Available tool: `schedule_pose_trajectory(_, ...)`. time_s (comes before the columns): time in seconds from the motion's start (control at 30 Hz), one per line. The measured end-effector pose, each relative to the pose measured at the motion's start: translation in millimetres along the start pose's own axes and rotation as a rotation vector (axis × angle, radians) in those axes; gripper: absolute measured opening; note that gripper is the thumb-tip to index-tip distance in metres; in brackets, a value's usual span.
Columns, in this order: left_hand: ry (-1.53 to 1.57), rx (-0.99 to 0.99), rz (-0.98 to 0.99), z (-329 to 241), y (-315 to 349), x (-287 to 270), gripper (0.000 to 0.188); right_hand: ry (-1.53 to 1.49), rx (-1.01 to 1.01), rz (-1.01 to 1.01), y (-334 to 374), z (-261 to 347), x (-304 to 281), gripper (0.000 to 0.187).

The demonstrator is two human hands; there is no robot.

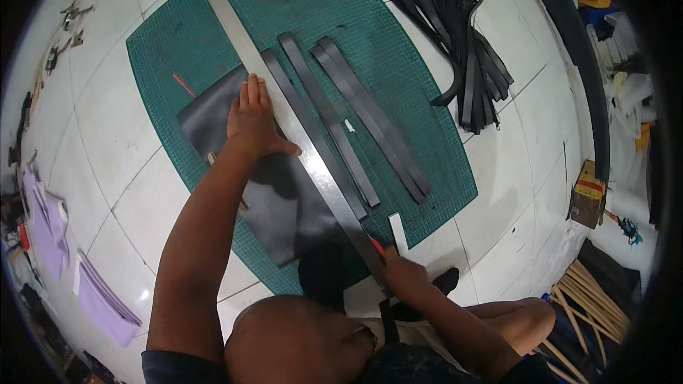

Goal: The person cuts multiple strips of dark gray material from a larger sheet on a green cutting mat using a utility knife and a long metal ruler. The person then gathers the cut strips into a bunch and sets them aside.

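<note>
At five o'clock I see right hand (408, 276) clenched round red cutter (378, 246), left hand (252, 122) splayed on steel ruler (318, 174): likely cutting, steady pressure needed next.

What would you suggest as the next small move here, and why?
I'd probably lift the red cutter clear with the right hand: its tip appears just past the near end of the black strip beside the metal ruler, while the left hand presses on the ruler.
</note>
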State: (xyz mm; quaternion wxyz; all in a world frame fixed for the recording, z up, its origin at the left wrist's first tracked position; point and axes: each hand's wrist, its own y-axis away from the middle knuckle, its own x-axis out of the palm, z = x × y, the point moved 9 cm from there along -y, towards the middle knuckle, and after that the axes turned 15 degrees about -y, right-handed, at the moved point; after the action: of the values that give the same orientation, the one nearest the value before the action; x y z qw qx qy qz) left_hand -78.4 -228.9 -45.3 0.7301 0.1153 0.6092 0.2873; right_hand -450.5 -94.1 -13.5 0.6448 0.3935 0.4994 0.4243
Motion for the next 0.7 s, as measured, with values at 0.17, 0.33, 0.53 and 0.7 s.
schedule_pose_trajectory(0.17, -0.064, 0.009, 0.008, -4, -2, -2, 0.158, -0.001, -0.079, -0.114, 23, -10, -16, 0.033)
schedule_pose_trajectory(0.33, 0.114, -0.043, -0.107, 12, -8, -23, 0.115, -0.289, -0.276, -0.333, 43, -13, -59, 0.031)
schedule_pose_trajectory(0.53, 0.181, -0.163, -0.562, 50, -71, -52, 0.040, -0.339, -0.226, -0.320, 22, -54, -33, 0.031)
schedule_pose_trajectory(0.7, 0.377, -0.081, -0.373, 56, -103, -49, 0.036, -0.442, -0.223, -0.265, 14, -70, -9, 0.032)
